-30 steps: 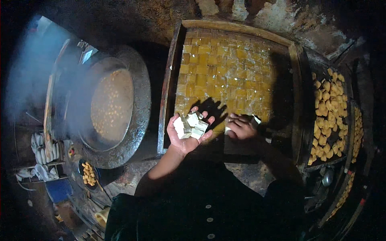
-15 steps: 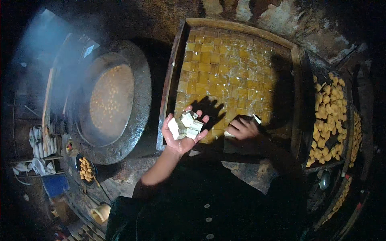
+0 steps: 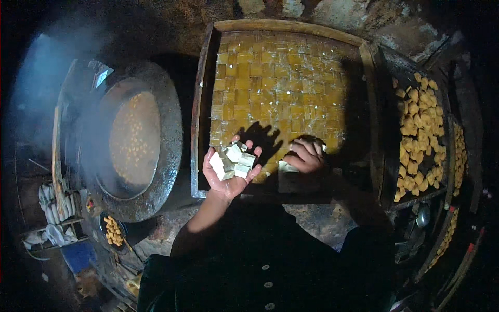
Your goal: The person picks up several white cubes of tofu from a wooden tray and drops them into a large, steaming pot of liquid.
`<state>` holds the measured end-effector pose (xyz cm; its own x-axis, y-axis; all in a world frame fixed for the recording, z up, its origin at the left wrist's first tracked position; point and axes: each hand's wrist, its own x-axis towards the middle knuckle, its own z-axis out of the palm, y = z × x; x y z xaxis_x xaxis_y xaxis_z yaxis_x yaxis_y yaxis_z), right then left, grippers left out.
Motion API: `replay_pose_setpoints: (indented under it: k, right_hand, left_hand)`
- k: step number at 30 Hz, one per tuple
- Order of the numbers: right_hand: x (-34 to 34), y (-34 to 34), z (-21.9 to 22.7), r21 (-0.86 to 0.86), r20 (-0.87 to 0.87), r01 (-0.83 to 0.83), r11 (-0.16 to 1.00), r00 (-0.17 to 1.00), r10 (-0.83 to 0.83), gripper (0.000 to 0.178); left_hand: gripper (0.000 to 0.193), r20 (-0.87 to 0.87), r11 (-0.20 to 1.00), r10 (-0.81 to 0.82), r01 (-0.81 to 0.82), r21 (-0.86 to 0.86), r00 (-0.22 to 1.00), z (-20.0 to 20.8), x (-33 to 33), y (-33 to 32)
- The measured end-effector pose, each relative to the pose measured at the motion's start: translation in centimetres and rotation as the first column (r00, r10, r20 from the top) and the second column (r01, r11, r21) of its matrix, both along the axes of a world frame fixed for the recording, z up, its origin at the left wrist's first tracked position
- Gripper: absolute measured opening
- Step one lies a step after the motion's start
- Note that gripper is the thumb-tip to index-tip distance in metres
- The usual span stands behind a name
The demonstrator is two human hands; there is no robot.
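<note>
Palm up and cupped, my left hand (image 3: 227, 183) carries several white tofu blocks (image 3: 241, 170) over the near left part of a woven tray (image 3: 280, 67) with a wooden frame. At the tray's near side, my right hand (image 3: 306, 157) is palm down in shadow, its fingers bent. White tofu (image 3: 287, 167) shows beside and under these fingers, and a small pale bit shows at their right. What the right fingertips grip is partly hidden. Small white crumbs are scattered over the yellow-brown weave.
At the left, a large wok (image 3: 132, 138) of bubbling liquid holds floating golden pieces, with smoke above. A dark dish (image 3: 112, 232) of fried cubes stands below it. Another tray (image 3: 419, 135) heaped with fried tofu is at the right. A stained wall (image 3: 332, 13) rises behind.
The whole view has shifted, so the trays and wok sit farther left. My right hand has moved slightly away from me over the tofu. My left hand still holds its blocks.
</note>
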<state>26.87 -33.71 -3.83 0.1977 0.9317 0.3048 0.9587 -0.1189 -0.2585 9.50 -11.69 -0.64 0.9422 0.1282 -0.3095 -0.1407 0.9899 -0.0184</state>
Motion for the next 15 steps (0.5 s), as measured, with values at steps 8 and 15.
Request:
replay_pose_setpoints:
  k: [8,15]
  right_hand:
    - [-0.6,-0.7,-1.9,0.126,0.165,0.041,0.991,0.984,-0.062,0.017]
    - [-1.1,-0.3,0.0,0.118,0.107,-0.010,0.993,0.994,-0.002,0.014]
  left_hand:
    - [0.063,0.074,0.999,-0.027,0.025,0.028,0.997,0.0,0.5,-1.0]
    - [0.064,0.117,0.999,-0.024,0.026,-0.020,0.993,-0.2,0.2,-1.6]
